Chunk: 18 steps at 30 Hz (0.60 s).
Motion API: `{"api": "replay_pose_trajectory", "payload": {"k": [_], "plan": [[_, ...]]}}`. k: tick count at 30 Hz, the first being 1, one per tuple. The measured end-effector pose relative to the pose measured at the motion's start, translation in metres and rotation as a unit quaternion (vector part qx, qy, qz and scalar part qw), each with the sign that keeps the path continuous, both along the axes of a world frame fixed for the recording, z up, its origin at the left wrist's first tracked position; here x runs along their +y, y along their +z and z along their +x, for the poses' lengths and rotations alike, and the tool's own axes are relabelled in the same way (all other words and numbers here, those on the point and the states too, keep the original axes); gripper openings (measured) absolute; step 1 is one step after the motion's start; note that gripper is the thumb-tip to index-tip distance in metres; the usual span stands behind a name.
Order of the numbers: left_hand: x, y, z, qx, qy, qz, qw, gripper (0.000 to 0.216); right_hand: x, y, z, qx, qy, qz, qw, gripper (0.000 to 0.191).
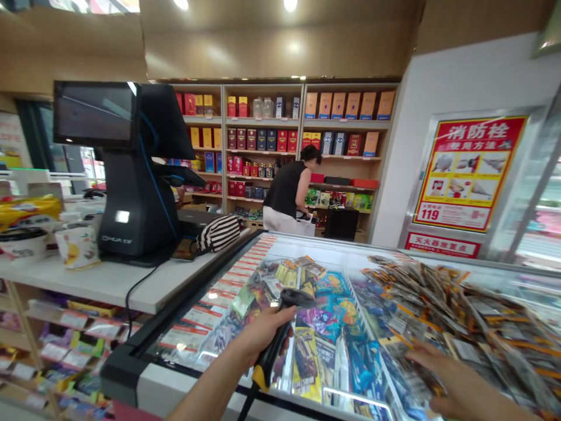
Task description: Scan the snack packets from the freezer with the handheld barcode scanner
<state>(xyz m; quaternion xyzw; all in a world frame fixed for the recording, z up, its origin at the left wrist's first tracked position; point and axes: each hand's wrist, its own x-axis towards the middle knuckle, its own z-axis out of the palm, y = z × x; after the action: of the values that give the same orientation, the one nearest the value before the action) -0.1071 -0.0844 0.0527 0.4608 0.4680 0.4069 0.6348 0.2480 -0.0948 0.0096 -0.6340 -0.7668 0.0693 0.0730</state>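
A black handheld barcode scanner with a yellow end and a cable is in my left hand, its head pointing away from me over the glass lid of the chest freezer. My right hand, lower right, has its fingers and thumb around the near end of a clear snack packet with a pale label. Beside and beyond it, a large heap of dark packets with orange edges is spread over the glass. Under the lid lie colourful frozen-food packs.
On the white counter at left stand a black point-of-sale terminal, a striped pouch and a printed paper cup. A person in black bends before shelves of boxes. A red hydrant sign hangs right.
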Motion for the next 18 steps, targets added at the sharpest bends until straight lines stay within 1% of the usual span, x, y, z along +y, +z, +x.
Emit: {"api": "replay_pose_trajectory", "payload": {"k": [2,4,5,7,9,10,12,16,18], "plan": [[0.002,-0.003,-0.002,-0.003,0.007,0.000,1.000,0.031,0.006,-0.007,0.001,0.013,-0.002,0.014,1.000,0.039],[0.003,-0.005,-0.005,-0.003,0.015,-0.004,1.000,0.031,0.012,-0.014,0.001,0.026,-0.011,0.024,0.999,0.035],[0.003,-0.006,-0.007,-0.003,0.018,-0.007,1.000,0.031,0.014,-0.017,0.001,0.032,-0.019,0.033,0.999,0.037],[0.004,-0.006,-0.010,-0.001,0.022,-0.011,1.000,0.031,0.017,-0.023,0.001,0.048,-0.030,0.044,0.997,0.050],[0.006,-0.004,-0.012,0.000,0.021,-0.009,1.000,0.030,0.017,-0.022,0.002,0.066,-0.043,0.033,0.996,0.060],[0.006,-0.003,-0.012,0.000,0.018,-0.007,1.000,0.030,0.016,-0.019,0.003,0.077,-0.043,0.018,0.996,0.063],[0.007,0.001,-0.013,-0.001,0.010,0.002,1.000,0.031,0.012,-0.005,0.005,0.094,-0.044,-0.013,0.995,0.065],[0.009,0.005,-0.013,-0.007,0.008,0.014,1.000,0.032,0.002,0.035,0.005,0.142,-0.026,-0.044,0.989,0.068],[0.009,0.005,-0.013,-0.015,0.002,0.010,1.000,0.032,0.002,0.049,-0.001,0.178,-0.025,-0.059,0.982,0.070]]}}
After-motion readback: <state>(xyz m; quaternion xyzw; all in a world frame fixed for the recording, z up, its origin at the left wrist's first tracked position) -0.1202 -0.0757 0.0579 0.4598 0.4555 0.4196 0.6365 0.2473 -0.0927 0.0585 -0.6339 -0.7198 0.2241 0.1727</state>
